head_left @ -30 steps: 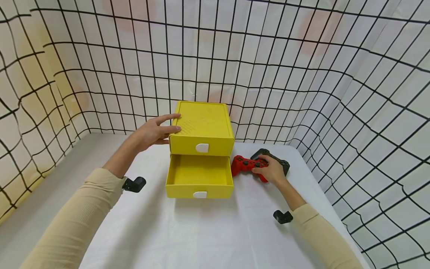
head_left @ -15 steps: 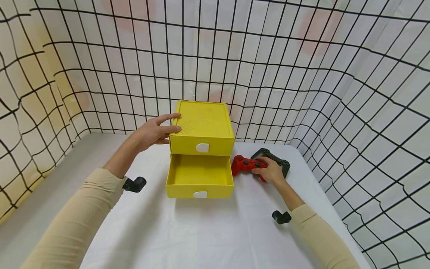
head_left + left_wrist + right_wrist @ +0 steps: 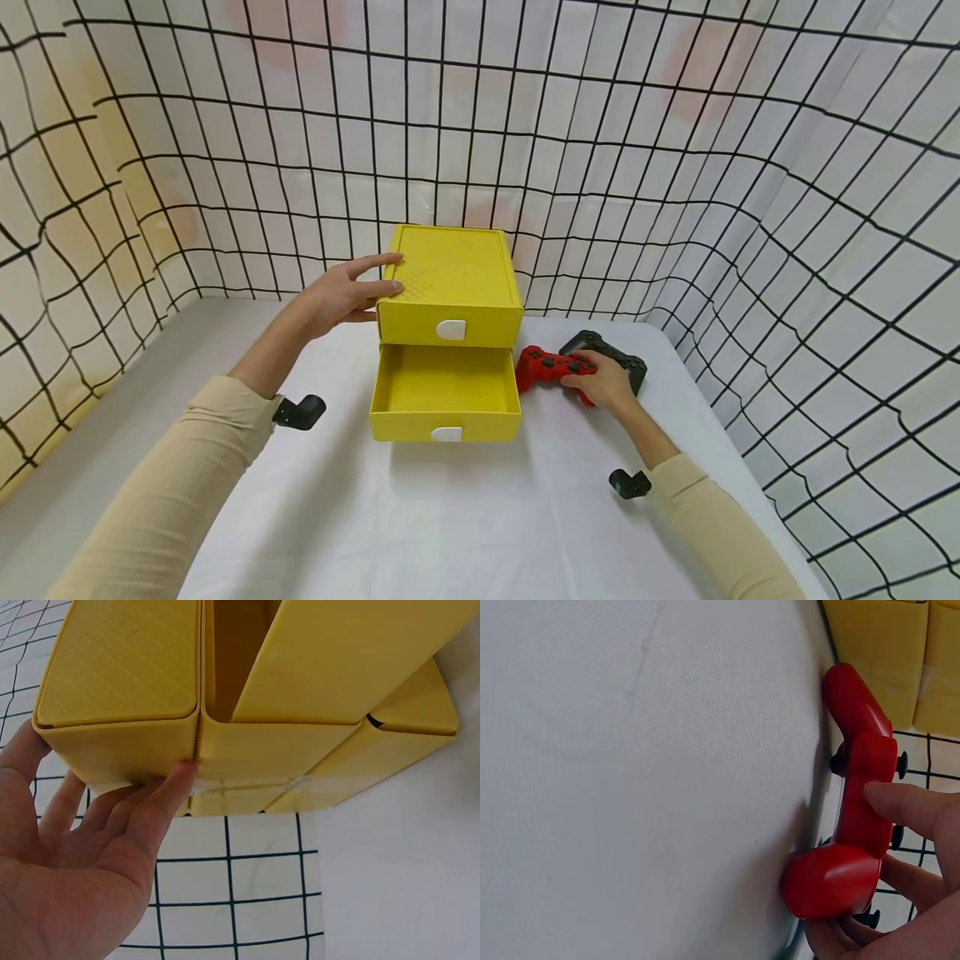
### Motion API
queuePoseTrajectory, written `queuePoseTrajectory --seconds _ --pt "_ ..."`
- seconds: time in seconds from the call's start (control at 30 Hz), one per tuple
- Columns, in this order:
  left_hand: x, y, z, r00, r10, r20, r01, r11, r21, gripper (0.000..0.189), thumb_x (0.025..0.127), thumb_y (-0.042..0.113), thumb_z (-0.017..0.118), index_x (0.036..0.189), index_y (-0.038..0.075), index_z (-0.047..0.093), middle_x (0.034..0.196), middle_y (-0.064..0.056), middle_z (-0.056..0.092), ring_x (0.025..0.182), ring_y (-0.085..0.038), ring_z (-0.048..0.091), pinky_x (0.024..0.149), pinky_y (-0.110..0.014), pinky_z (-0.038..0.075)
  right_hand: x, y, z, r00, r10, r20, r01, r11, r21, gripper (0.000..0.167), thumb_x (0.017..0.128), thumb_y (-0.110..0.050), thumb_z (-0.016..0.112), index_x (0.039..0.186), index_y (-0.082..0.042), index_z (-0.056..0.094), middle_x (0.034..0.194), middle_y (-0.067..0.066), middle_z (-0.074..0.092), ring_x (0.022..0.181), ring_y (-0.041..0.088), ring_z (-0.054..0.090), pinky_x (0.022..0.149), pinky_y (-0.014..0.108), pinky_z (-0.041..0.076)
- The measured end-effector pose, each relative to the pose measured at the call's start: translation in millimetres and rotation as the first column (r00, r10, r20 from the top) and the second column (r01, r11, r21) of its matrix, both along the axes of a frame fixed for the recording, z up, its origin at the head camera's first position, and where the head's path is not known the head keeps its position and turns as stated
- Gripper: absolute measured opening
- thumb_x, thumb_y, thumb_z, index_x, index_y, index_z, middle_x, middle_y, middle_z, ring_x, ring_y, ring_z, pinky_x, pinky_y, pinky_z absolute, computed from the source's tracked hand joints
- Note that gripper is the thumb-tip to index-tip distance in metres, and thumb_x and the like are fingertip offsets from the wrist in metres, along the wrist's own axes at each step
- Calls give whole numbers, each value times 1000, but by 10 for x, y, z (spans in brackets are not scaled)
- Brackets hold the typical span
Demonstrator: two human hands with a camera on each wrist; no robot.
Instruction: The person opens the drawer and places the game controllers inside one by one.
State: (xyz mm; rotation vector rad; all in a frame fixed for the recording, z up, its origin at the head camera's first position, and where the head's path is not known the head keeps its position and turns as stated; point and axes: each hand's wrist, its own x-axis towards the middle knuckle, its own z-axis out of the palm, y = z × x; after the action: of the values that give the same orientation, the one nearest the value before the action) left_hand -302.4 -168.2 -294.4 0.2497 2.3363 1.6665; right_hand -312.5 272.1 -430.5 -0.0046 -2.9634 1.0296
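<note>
A yellow drawer box [image 3: 459, 265] has its lower drawer [image 3: 412, 428] pulled out, with nothing inside; the upper one is closed. My left hand [image 3: 330, 298] rests at the box's upper left edge, fingers spread, some touching the top. In the left wrist view the fingers [image 3: 154, 810] lie against the yellow side wall. My right hand [image 3: 606, 383] grips the right part of a red game controller [image 3: 534, 368], the thumb on its near face in the right wrist view. Partly hidden behind that hand lies a black game controller [image 3: 633, 368].
White cloth covers the table [image 3: 480, 525]. Black wire mesh [image 3: 480, 129] encloses the back and both sides. The red controller sits close by the box's right side.
</note>
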Motion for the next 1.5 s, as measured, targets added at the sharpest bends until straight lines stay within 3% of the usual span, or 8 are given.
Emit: queuePoseTrajectory --seconds 0.43,0.67,0.97,1.5 --pt "-18 18 -18 1000 3 4 -3 1000 28 69 96 39 70 157 35 38 156 -9 48 140 -28 51 112 -47 47 29 -17 -2 1000 12 -23 -11 998 56 58 89 -31 74 140 -9 59 137 26 59 127 45 48 103 57 44" --pt "-21 13 -21 1000 4 2 -4 1000 23 68 96 40 70 157 35 38 155 -8 48 140 -28 52 112 -47 47 41 -19 20 1000 16 27 -17 998 64 59 90 -33 72 142 -10 57 138 30 56 133 49 37 104 62 42" --pt "-2 -2 -6 1000 2 -7 -2 1000 4 68 96 42 70 156 36 38 156 -9 46 141 -29 49 112 -47 47 43 -38 48 997 18 77 -26 995 95 63 89 -38 73 142 -9 56 141 31 52 132 48 37 104 65 41" --pt "6 -4 -4 1000 -9 -7 9 1000 0 68 97 42 69 157 36 37 157 -9 46 143 -30 48 113 -49 45 98 -30 20 994 2 109 -10 997 78 65 85 -45 78 134 -7 58 137 25 57 119 40 52 97 54 52"
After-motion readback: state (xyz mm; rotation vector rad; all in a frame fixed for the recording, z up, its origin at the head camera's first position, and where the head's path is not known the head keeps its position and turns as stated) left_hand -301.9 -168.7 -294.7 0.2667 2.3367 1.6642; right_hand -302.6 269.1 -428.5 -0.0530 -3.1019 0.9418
